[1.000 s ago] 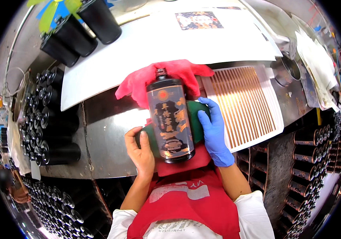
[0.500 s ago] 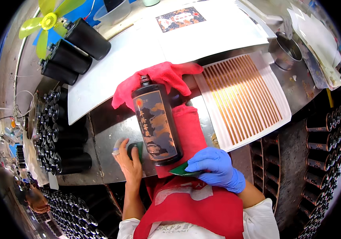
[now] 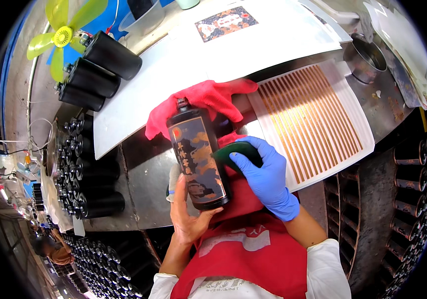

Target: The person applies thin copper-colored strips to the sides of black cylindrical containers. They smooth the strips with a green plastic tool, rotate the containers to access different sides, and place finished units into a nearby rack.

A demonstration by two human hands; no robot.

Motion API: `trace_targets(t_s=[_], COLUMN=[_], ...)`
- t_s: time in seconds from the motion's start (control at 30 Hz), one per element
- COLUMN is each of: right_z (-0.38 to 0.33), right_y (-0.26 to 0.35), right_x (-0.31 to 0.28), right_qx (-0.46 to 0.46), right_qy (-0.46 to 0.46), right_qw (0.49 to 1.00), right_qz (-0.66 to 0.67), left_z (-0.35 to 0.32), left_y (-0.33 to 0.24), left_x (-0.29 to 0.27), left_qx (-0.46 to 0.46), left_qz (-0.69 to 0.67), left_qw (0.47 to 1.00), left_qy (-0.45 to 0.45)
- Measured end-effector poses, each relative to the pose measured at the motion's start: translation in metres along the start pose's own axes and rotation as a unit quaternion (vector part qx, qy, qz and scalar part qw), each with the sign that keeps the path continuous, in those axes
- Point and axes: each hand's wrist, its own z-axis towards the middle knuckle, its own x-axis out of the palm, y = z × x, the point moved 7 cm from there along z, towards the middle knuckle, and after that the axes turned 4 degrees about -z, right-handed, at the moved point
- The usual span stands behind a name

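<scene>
A black bottle (image 3: pixel 203 169) with a dark, copper-patterned label lies at the middle of the bench, its neck pointing away from me. My left hand (image 3: pixel 191 219) grips its lower end, fingers along the left side and thumb at the base. A pale wrap covers one fingertip. In my blue-gloved right hand (image 3: pixel 271 174) is a dark green scraper (image 3: pixel 242 153), its tip at the label's right edge. Red cloth (image 3: pixel 193 94) is bunched behind the bottle's neck, and more red cloth lies under its right side. A dark green bit shows beside my left fingers, mostly hidden.
On the right lies a white sheet of copper-coloured strips (image 3: pixel 313 124), with a metal pot (image 3: pixel 365 60) beyond. Black bottles (image 3: pixel 111 55) stand by a yellow-green fan (image 3: pixel 63 37) at the far left. More bottles crowd both sides. A person (image 3: pixel 56 249) appears at lower left.
My left hand has moved right onto the bottle's lower end. My right hand has lifted the green scraper up and away from me, to the label's right edge.
</scene>
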Motion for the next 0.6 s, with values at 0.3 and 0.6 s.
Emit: trace_targets(t_s=[0.3, 0.6], right_z=[-0.012, -0.021], right_y=[-0.011, -0.019], right_x=[-0.030, -0.029], right_qx=[0.118, 0.175], right_qy=[-0.024, 0.011], right_qw=[0.985, 0.977], right_qz=[0.122, 0.124], left_z=[0.034, 0.040], left_y=[-0.071, -0.068], left_x=[0.020, 0.018], left_qx=[0.166, 0.156], left_qz=[0.443, 0.441], left_qw=[0.865, 0.865], left_qy=[0.168, 0.181])
